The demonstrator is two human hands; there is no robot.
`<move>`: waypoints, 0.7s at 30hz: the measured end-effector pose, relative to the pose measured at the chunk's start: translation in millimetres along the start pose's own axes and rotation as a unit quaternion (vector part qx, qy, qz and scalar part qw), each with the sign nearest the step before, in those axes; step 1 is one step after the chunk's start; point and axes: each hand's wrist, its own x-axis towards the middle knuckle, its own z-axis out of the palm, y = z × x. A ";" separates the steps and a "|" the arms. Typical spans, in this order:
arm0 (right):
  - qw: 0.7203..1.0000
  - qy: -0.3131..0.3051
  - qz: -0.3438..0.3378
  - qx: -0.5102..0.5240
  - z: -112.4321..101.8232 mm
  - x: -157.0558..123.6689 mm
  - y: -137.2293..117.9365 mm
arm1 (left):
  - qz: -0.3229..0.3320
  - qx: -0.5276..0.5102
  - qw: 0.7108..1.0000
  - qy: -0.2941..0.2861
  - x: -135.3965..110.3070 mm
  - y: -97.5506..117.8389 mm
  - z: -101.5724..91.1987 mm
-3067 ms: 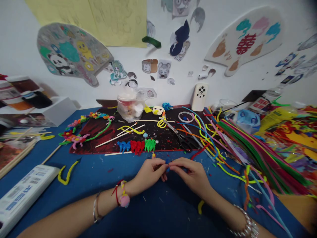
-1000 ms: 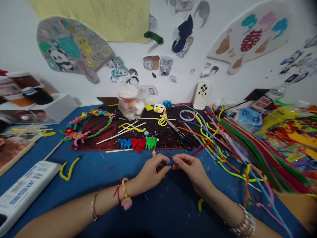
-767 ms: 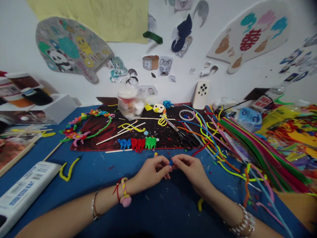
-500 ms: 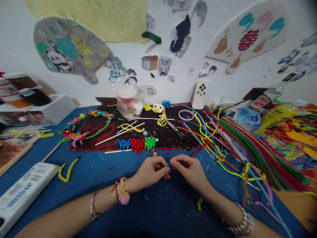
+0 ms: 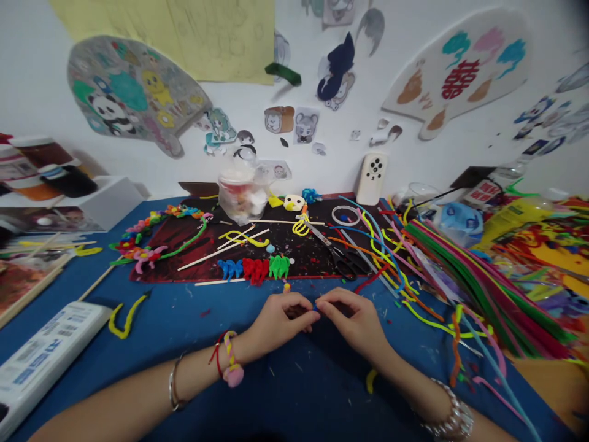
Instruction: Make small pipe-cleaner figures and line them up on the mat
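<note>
Left hand (image 5: 280, 321) and right hand (image 5: 350, 320) in a narrow pinch, fingertips nearly meeting — a tiny blue pipe-cleaner scrap (image 5: 316, 308) between them, seemingly light and bendy, best taken by its end, though mostly hidden.

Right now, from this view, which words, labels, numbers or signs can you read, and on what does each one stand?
Red character "囍" on the white fan-shaped board.
Blue print and barcode on the long white box: too blurred to read.
Red marks on the small white label: too small to read.
</note>
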 end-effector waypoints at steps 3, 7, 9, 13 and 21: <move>1.000 0.008 0.016 0.013 -0.1 1.0 -0.3 | -0.009 -0.032 0.999 -0.001 1.1 1.8 0.3; 0.999 -0.001 0.029 0.021 0.8 1.7 -0.6 | -0.038 -0.068 0.996 -0.034 2.8 6.0 -0.5; 0.999 -0.002 0.032 0.025 1.2 1.1 -0.1 | -0.038 -0.071 0.996 -0.045 2.5 7.8 -1.1; 1.000 0.002 0.022 0.013 2.0 -1.3 0.6 | -0.017 -0.053 0.998 -0.041 0.6 5.1 -0.6; 0.991 0.025 -0.044 -0.127 -17.9 18.9 15.4 | -0.027 -0.083 0.996 0.022 5.3 -2.6 2.7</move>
